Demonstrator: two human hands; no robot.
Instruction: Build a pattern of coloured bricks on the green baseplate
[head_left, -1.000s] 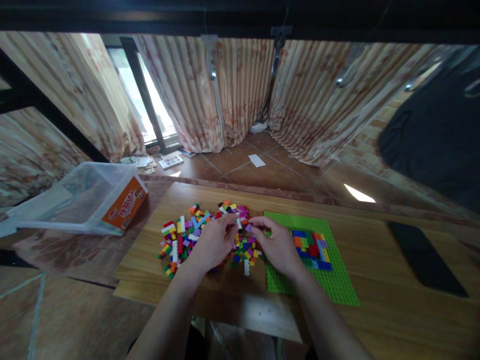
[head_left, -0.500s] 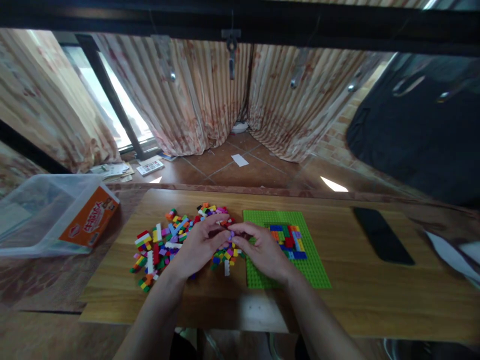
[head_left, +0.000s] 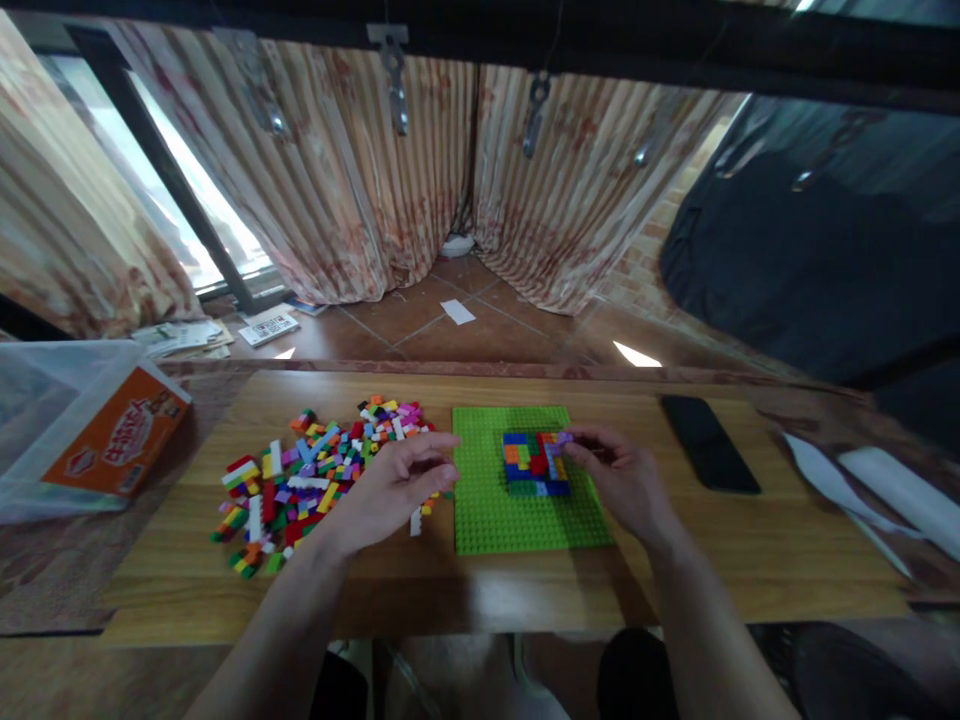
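A small purple brick (head_left: 564, 439) is pinched between thumb and fingertips of my right hand (head_left: 616, 470). That hand is at the right side of a low block of multicoloured bricks (head_left: 537, 463); whether the purple brick touches the block I cannot tell. The block stands on a green studded baseplate (head_left: 487, 525). My left hand (head_left: 405, 482) hovers over the plate's left edge and the right part of a loose brick pile (head_left: 300, 490). Its fingers are parted from the thumb, with nothing visible in them. It hides some of the bricks.
A black phone (head_left: 709, 443) lies right of the baseplate on the wooden table (head_left: 525, 600). White paper (head_left: 832, 485) is at the table's right end. Beyond the left end stands a clear plastic box (head_left: 45, 430) with an orange label.
Both hands were together over the pile around the purple brick. My right hand has carried it right to the block, and my left hand has let go. The view has shifted.
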